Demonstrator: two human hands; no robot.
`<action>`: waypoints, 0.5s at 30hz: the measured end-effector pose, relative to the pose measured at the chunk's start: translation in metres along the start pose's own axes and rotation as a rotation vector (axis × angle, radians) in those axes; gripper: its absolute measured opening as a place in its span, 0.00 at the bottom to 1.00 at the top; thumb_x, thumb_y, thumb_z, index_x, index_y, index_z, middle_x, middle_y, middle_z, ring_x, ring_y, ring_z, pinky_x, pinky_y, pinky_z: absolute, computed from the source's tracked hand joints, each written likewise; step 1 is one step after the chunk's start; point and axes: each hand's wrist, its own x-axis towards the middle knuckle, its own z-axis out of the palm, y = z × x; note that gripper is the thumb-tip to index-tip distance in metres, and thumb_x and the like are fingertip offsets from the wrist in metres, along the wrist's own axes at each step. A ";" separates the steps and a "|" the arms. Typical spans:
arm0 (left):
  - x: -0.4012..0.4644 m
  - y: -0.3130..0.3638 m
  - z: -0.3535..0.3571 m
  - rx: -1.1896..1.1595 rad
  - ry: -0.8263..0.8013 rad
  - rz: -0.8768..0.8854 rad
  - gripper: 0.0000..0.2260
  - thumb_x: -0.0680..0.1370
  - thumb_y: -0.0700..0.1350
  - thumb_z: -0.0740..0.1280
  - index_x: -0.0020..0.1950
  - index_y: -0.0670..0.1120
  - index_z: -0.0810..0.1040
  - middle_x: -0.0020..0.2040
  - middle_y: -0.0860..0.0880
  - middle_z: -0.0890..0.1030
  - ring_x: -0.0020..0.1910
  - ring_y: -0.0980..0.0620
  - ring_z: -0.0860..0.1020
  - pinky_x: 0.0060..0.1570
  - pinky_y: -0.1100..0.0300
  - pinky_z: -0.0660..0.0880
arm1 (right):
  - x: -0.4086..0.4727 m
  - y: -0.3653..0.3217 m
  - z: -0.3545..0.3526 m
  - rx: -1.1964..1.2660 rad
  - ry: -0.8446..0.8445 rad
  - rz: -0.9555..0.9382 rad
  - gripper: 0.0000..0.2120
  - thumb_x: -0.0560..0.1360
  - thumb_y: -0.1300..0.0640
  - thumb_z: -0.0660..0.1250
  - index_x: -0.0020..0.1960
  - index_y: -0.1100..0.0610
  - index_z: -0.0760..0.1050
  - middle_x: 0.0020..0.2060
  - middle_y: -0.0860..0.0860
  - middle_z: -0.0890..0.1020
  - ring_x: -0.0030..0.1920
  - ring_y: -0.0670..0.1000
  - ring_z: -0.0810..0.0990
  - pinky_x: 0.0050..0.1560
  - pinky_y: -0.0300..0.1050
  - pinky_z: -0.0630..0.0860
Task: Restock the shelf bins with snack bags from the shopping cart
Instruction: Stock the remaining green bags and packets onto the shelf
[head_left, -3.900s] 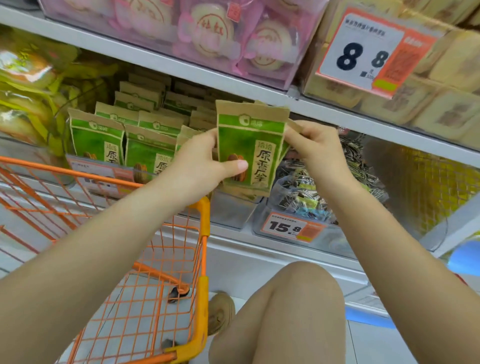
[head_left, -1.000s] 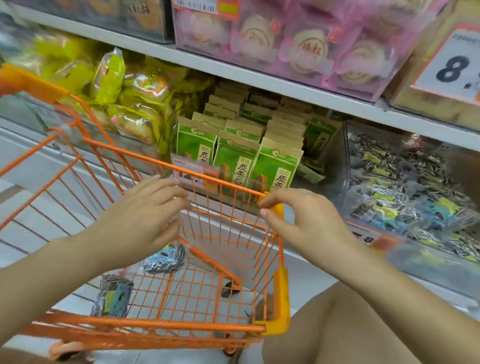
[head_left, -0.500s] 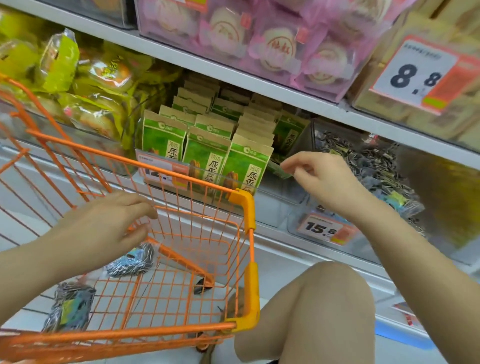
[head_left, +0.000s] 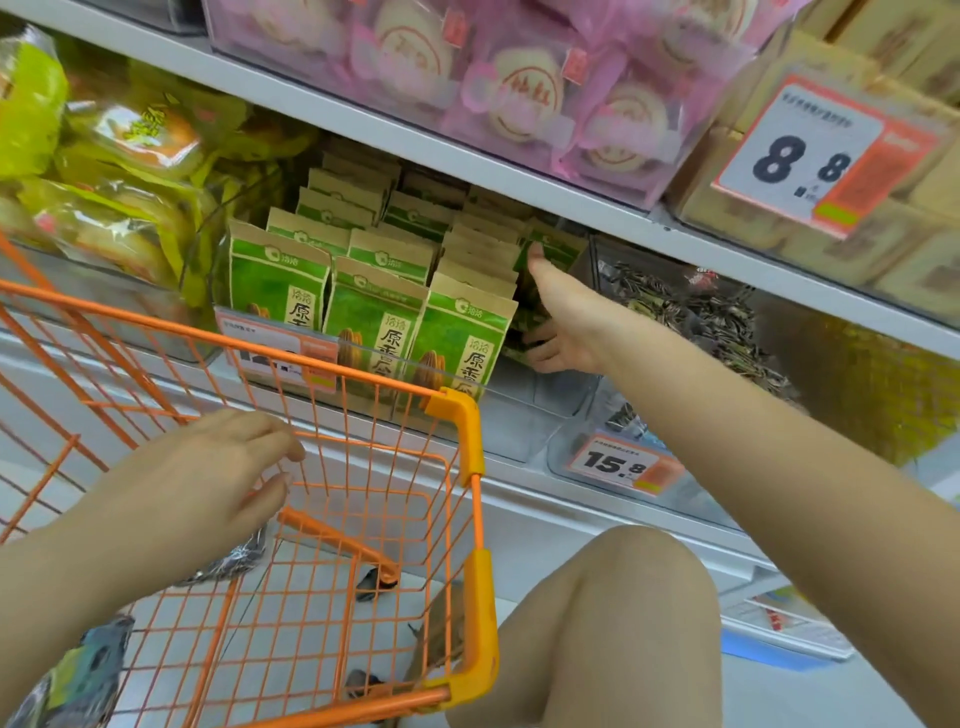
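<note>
While the right hand (head_left: 558, 322) grips a green bag (head_left: 550, 249) at the bin's (head_left: 540, 410) right end, stand it upright; the left hand (head_left: 208, 478), loosely open, hovers over the cart (head_left: 462, 426), where dark bags (head_left: 78, 680) remain.

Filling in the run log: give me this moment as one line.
right hand: grips green bag in bin | left hand: open over cart | dark bags in cart
</note>
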 end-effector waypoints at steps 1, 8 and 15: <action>-0.001 0.002 0.000 -0.003 0.007 0.010 0.17 0.73 0.55 0.54 0.48 0.52 0.80 0.47 0.56 0.80 0.45 0.51 0.80 0.40 0.53 0.79 | 0.000 0.002 0.004 -0.003 0.048 -0.031 0.39 0.75 0.28 0.45 0.77 0.51 0.53 0.68 0.63 0.70 0.63 0.64 0.74 0.64 0.56 0.72; 0.001 0.010 0.000 -0.035 0.012 0.036 0.17 0.73 0.54 0.54 0.48 0.53 0.81 0.48 0.56 0.80 0.44 0.52 0.80 0.36 0.54 0.80 | 0.026 0.020 0.020 0.383 -0.049 0.210 0.50 0.66 0.21 0.47 0.77 0.54 0.56 0.71 0.65 0.66 0.69 0.66 0.68 0.69 0.62 0.63; -0.005 0.002 0.003 -0.020 -0.016 0.024 0.16 0.73 0.55 0.54 0.46 0.54 0.80 0.47 0.57 0.78 0.44 0.53 0.79 0.35 0.57 0.79 | 0.044 0.019 0.034 0.626 0.308 -0.016 0.39 0.75 0.28 0.47 0.77 0.50 0.54 0.76 0.51 0.59 0.75 0.54 0.59 0.73 0.51 0.55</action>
